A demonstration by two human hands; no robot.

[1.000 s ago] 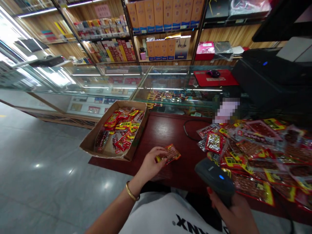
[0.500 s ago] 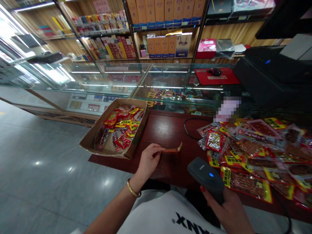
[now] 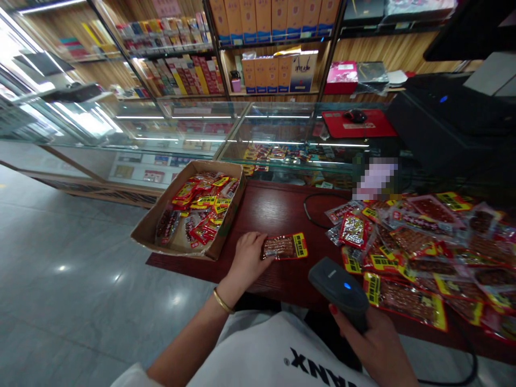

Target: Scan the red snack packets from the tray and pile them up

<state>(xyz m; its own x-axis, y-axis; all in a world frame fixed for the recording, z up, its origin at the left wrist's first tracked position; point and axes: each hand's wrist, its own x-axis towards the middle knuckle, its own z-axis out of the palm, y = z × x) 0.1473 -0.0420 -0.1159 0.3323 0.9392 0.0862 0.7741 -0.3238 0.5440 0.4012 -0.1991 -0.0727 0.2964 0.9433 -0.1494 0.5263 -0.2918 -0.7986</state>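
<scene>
My left hand (image 3: 252, 257), a gold bangle at its wrist, is closed on one end of a snack packet (image 3: 284, 246). The packet has a brown see-through part and a yellow label end, and its broad face is turned up just over the dark red tabletop (image 3: 278, 209). In my right hand (image 3: 373, 336) is a black barcode scanner (image 3: 341, 290) with a blue light on top; its head points left toward the packet. A pile of similar snack packets (image 3: 415, 244) lies right of the scanner. Left of my left hand stands an open cardboard box (image 3: 215, 252) holding several more packets.
A glass display counter (image 3: 278, 123) runs behind the table, with a red mouse pad (image 3: 374, 129) and a mouse (image 3: 355, 116) on it. Black equipment (image 3: 451, 123) stands at right. A black cable (image 3: 309, 212) loops on the tabletop. Boxed goods (image 3: 278, 21) fill the back shelves.
The packet in my left hand has turned from edge-on to flat, its broad face now showing. My right hand keeps the scanner in nearly the same place.
</scene>
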